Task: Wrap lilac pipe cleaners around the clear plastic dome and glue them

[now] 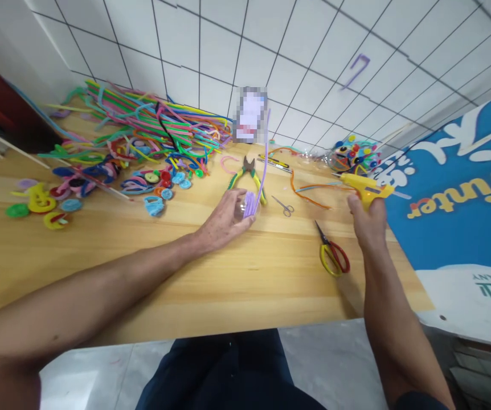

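Note:
My left hand is closed around a clear ball with a purple pipe cleaner coiled on its side. The pipe cleaner's loose end stands upward from the coil. Just behind lie pliers with green and yellow handles, jaws pointing away from me. My right hand grips a yellow hot glue gun, its nozzle toward the left. Scissors with red and yellow handles lie left of my right forearm. Small metal scissors rest between the two hands.
Bundled colourful pipe cleaners and several small coiled pieces cover the table's left side. A phone leans on the tiled wall. Orange pipe cleaners and a craft knife lie ahead. A blue printed board borders the right.

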